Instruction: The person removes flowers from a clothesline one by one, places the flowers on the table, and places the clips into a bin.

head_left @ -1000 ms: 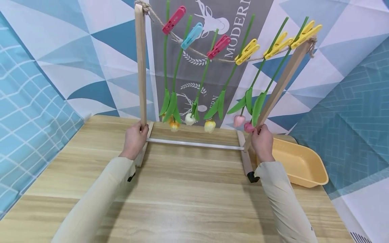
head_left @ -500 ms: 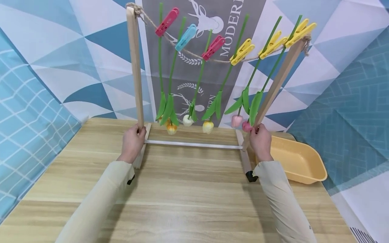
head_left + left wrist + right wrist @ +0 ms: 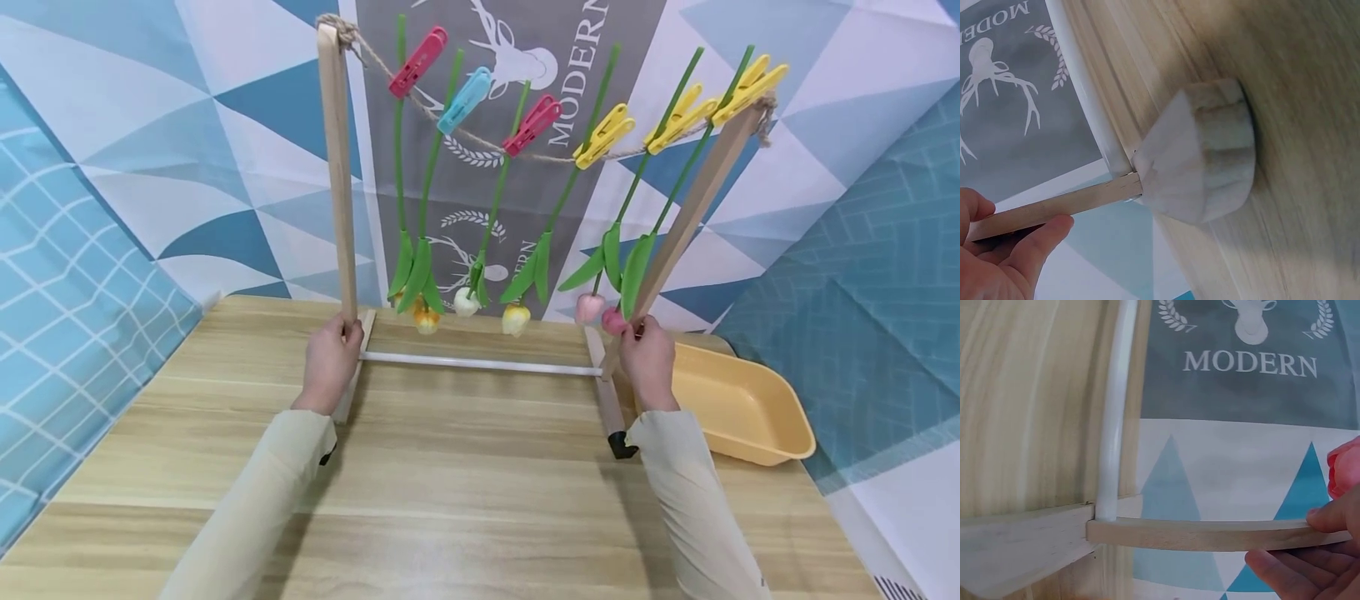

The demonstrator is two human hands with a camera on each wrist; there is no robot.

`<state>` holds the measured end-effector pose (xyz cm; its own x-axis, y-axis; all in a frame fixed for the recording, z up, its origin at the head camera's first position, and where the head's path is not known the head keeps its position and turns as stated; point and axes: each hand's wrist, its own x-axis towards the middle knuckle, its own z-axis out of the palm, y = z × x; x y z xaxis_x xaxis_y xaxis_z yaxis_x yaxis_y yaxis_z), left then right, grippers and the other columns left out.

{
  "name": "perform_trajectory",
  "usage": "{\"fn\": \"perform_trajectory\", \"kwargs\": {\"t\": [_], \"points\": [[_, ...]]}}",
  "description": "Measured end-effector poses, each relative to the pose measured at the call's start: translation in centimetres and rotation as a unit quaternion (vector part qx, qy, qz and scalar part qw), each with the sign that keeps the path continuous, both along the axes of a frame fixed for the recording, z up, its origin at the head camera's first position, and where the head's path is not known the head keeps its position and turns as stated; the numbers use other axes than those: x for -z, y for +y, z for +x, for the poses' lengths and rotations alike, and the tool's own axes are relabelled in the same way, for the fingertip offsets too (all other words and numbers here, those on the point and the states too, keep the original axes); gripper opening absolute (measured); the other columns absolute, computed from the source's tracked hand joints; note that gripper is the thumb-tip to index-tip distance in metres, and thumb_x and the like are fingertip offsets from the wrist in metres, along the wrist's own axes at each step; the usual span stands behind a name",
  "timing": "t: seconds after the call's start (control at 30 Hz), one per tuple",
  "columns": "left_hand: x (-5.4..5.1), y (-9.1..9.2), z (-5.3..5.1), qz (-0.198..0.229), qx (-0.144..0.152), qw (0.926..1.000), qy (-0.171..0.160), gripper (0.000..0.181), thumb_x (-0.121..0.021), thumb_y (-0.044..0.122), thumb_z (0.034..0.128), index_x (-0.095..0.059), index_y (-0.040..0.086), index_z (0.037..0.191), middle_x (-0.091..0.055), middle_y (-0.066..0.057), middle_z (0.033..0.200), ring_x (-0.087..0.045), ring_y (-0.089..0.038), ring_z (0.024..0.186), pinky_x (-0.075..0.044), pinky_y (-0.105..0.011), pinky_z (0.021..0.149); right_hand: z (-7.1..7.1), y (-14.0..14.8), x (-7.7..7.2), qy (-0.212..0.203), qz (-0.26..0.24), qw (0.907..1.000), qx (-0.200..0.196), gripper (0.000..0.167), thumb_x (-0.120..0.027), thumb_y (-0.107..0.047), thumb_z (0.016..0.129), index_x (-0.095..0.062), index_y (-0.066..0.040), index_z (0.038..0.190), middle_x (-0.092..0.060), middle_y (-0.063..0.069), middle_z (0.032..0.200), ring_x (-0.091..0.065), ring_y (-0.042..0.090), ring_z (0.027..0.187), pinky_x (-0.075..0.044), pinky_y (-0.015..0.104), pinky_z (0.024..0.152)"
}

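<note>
A wooden frame with two posts stands at the back of the table, a white rod (image 3: 480, 364) joining its feet. My left hand (image 3: 328, 362) grips the left post (image 3: 339, 183) near its base. On the right post (image 3: 693, 208), my right hand (image 3: 649, 360) holds the lower part, beside a dark pink tulip (image 3: 615, 321). Several artificial tulips hang head down from a twine line (image 3: 551, 158) between the post tops. Clothespins hold them: red (image 3: 532, 125), blue (image 3: 465, 100) and yellow (image 3: 603, 136). In the left wrist view, thumb and fingers pinch the post (image 3: 1054, 209).
A yellow plastic basin (image 3: 742, 404) sits on the table right of the frame, partly behind my right hand and sleeve. Patterned cloth (image 3: 285, 150) rises right behind the table's back edge. The wooden tabletop (image 3: 465, 500) stretches in front of the frame.
The whole scene shifts slightly in the head view, first left and down, then a little back right. Both hands keep their hold on the posts.
</note>
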<state>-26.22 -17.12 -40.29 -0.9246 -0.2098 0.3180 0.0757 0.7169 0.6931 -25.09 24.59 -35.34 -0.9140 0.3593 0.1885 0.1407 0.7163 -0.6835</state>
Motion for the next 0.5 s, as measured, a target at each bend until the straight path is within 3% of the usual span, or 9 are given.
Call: {"fn": "perform_trajectory", "kwargs": {"t": [0.5], "points": [[-0.08, 0.15, 0.2, -0.008, -0.01, 0.9999, 0.002, 0.027, -0.045, 0.021, 0.0975, -0.053, 0.003, 0.079, -0.059, -0.017, 0.075, -0.046, -0.023, 0.058, -0.034, -0.027, 0.048, -0.1, 0.0, 0.42, 0.026, 0.012, 0.9996, 0.006, 0.032, -0.043, -0.016, 0.098, -0.055, 0.01, 0.111, -0.062, 0.029, 0.104, -0.063, 0.039, 0.091, -0.053, 0.047, 0.076]]}}
